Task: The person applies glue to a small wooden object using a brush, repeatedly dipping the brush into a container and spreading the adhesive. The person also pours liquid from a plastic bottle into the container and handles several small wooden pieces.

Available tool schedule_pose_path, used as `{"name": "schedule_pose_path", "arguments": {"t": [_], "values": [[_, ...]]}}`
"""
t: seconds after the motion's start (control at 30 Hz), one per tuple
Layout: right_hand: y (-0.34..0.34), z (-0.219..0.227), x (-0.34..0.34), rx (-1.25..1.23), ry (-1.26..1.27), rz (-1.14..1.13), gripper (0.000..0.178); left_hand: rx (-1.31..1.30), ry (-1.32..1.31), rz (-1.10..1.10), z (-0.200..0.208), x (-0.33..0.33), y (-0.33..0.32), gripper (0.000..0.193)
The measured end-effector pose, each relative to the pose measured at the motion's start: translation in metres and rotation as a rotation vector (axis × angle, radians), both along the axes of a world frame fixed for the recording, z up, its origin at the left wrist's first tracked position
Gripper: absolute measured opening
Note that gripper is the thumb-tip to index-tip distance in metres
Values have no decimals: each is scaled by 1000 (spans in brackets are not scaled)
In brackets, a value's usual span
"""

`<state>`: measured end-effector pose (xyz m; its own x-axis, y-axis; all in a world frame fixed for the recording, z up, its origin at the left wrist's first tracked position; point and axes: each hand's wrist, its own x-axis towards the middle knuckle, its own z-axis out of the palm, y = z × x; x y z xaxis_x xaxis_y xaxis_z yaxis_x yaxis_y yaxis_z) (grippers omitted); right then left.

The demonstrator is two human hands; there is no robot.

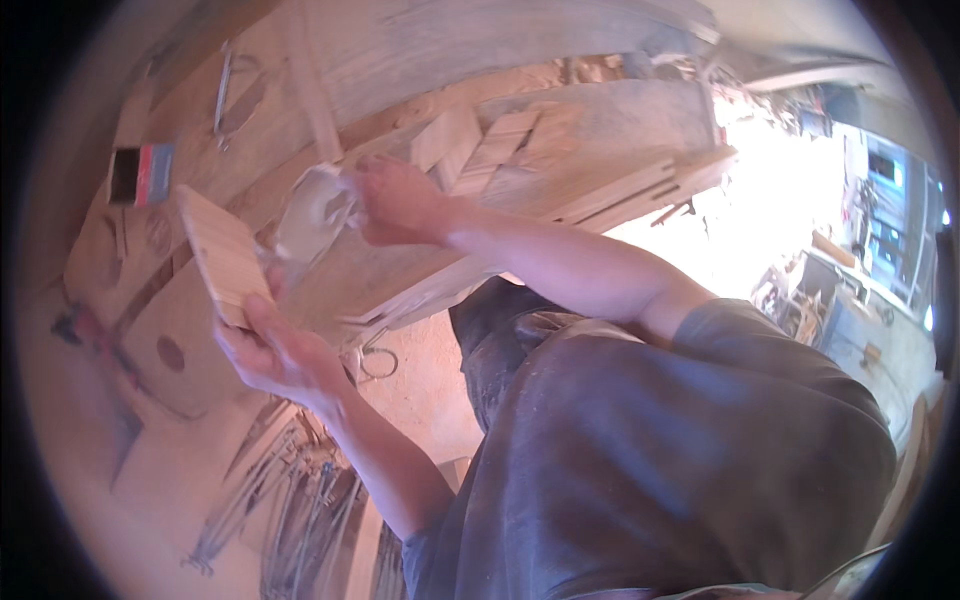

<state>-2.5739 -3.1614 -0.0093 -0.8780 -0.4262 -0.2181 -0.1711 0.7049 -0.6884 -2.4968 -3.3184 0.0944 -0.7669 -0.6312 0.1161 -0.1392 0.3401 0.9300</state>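
My left hand (pixel 275 348) grips the lower end of a flat, light wooden board (pixel 222 255) and holds it tilted up above the workbench (pixel 410 265). Fingers and thumb are closed round its edges. Farther right, my right hand (pixel 398 200) is closed at the rim of a whitish plastic container (pixel 312 215), blurred, whose contents I cannot make out. The container is beside the board, just to its right. Several short wooden pieces (pixel 490 150) lie on the bench beyond my right hand.
A small box with dark, red and blue sides (pixel 140 175) is at the far left. Several metal clamps (pixel 310 500) stand below my left forearm. Stacked long boards (pixel 640 185) run along the bench edge. Bright light floods the right side.
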Motion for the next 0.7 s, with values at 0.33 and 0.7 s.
{"name": "schedule_pose_path", "arguments": {"t": [0.33, 0.7], "values": [[143, -9, 64, 109, -244, -233, 40, -102, -633, -595, -95, 45, 37, 26], [228, -43, 123, -101, -121, -518, 37, -757, -750, -687, -173, 21, 21, 39]]}}
